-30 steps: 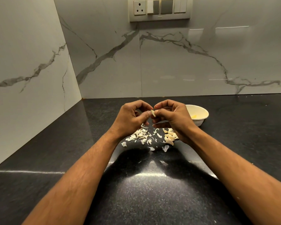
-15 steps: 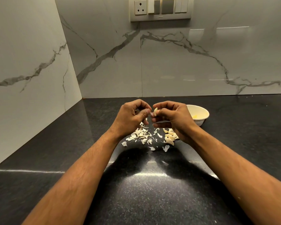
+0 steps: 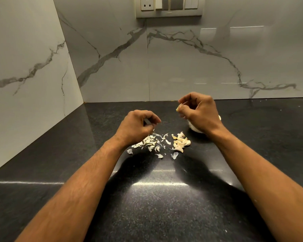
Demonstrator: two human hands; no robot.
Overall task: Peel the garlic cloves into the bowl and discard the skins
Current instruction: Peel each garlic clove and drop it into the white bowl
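My right hand (image 3: pixel 198 111) is raised over the white bowl (image 3: pixel 194 128) and pinches a pale garlic clove (image 3: pixel 178 108) at its fingertips; the hand hides most of the bowl. My left hand (image 3: pixel 138 127) hovers with curled fingers just above the pile of papery skins (image 3: pixel 150 143) on the black counter; whether it holds a bit of skin I cannot tell. A small heap of unpeeled cloves (image 3: pixel 180 143) lies between the skins and the bowl.
The black stone counter (image 3: pixel 156 198) runs into a corner of marble-patterned walls on the left and at the back. A switch panel (image 3: pixel 168 7) sits high on the back wall. Loose skin flakes (image 3: pixel 174 155) lie nearer to me.
The hands have parted. My right hand carried the clove up and right over the bowl, now covering it. My left hand dropped toward the skin pile.
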